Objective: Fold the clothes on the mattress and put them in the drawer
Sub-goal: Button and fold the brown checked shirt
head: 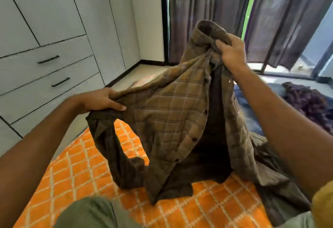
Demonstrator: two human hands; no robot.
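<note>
A brown plaid button shirt (pixel 176 112) hangs unbuttoned in the air over the orange patterned mattress (pixel 75 166), its hem and one sleeve trailing on the cover. My left hand (pixel 102 100) grips the shirt at the left shoulder seam. Higher up, my right hand (pixel 232 53) grips the bunched collar. The white wardrobe's drawers (pixel 45 73) with black handles stand shut at the left.
A purple garment (pixel 306 100) and blue cloth (pixel 252 119) lie on the mattress at the right. Grey curtains (pixel 207 11) hang over a glass door behind. A strip of floor runs between mattress and wardrobe. My knee in green trousers (pixel 90 213) is at the bottom.
</note>
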